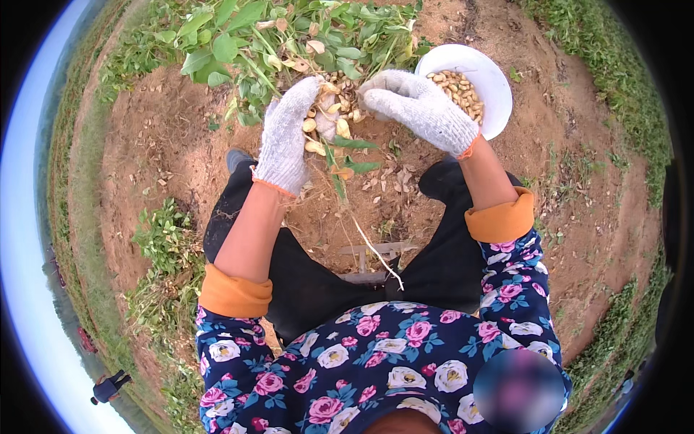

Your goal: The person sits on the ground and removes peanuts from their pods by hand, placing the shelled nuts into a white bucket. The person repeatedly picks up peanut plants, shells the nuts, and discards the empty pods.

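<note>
My left hand (287,135), in a white knit glove with an orange cuff edge, is closed around a peanut plant (255,70). Its green leafy stems point away from me, and a pale root (374,247) trails back towards my lap. Pale peanut pods (342,128) hang in a cluster by the left fingers, some with soil on them. On the right of this cluster, my gloved right hand (420,106) has its thumb and fingers curled together at the pods; whether a pod is between them is hidden. A white bowl (497,103) just beyond that hand contains loose picked peanuts (461,95).
I sit on a low metal-framed stool (374,278), knees apart, over brown sandy soil (157,130) strewn with dry leaves. More pulled plants (162,244) lie at my left side. Green crop rows (612,70) run along the right. Far off at left stands a person (110,386).
</note>
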The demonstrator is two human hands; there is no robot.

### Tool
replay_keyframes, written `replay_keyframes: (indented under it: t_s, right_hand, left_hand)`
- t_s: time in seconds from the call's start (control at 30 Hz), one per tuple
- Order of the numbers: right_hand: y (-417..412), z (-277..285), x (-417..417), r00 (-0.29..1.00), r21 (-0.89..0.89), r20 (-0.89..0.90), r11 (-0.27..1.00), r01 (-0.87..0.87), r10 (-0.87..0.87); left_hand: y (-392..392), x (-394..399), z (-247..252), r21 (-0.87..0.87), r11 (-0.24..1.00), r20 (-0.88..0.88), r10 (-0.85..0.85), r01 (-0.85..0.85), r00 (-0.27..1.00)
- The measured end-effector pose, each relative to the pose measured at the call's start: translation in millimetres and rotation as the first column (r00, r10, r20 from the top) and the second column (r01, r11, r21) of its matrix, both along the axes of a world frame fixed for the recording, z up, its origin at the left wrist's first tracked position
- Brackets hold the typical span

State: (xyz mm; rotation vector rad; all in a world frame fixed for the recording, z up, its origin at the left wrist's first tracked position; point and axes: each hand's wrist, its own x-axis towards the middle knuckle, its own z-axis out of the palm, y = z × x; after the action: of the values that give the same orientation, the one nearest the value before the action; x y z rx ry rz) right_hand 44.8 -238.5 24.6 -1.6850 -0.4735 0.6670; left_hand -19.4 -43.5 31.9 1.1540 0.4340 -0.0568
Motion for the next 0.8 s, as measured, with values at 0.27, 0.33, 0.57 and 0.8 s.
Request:
replay_keyframes:
  t_s: [0.27,0.33,0.57,0.8]
  right_hand:
    - [29.3,-16.7,-21.3,0.997,0.085,0.036,0.993,-0.078,0.075]
    - [27.7,-13.7,-23.1,0.996,0.19,0.0,0.978,-0.084,0.086]
    - [16.1,-8.9,-18.5,0.96,0.443,-0.155,0.885,-0.144,0.234]
    - [15.1,-3.9,-19.8,0.973,0.35,-0.147,0.93,-0.117,0.178]
  left_hand:
    - [12.2,2.6,-17.9,-0.144,0.985,0.055,-0.09,0.097,0.994]
    - [5.9,-3.4,-8.2,-0.178,0.98,0.067,-0.079,0.089,0.995]
    - [3.0,-4.4,-3.2,-0.251,0.96,0.082,-0.106,0.123,0.991]
    - [15.1,1.8,-1.2,-0.329,0.937,0.196,-0.056,0.119,0.979]
